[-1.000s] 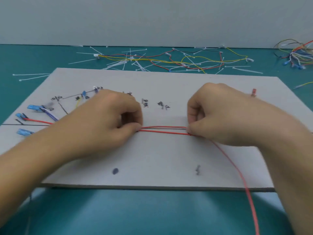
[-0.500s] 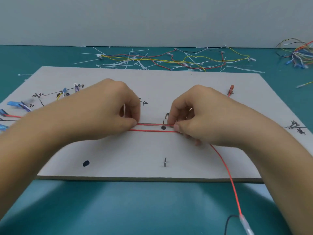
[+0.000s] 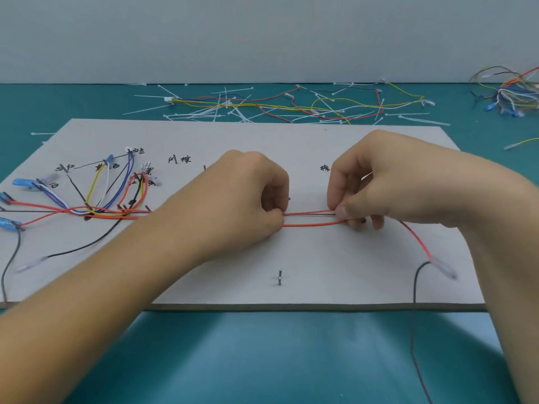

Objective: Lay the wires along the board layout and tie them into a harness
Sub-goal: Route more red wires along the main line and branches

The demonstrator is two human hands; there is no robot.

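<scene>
A grey layout board (image 3: 291, 141) with handwritten labels and pins lies on the teal table. Red wires (image 3: 312, 220) run taut along its middle line. My left hand (image 3: 248, 205) pinches them at their left end and my right hand (image 3: 379, 193) pinches them at their right end. From my right hand one red wire curves down to a clear connector (image 3: 443, 268) joined to a black wire (image 3: 415, 287). At the board's left, several coloured wires (image 3: 110, 196) fan out to blue terminals (image 3: 22, 182).
A pin (image 3: 280, 277) stands near the board's front edge. Loose white cable ties and a wired harness (image 3: 262, 107) lie behind the board. A tangle of coloured wires (image 3: 513, 94) sits at the far right. A yellow wire (image 3: 522, 142) lies right of the board.
The view has shifted left, so the fanned wires at the board's left show fully. Both hands keep pinching the red wires, and the clear connector now lies on the board.
</scene>
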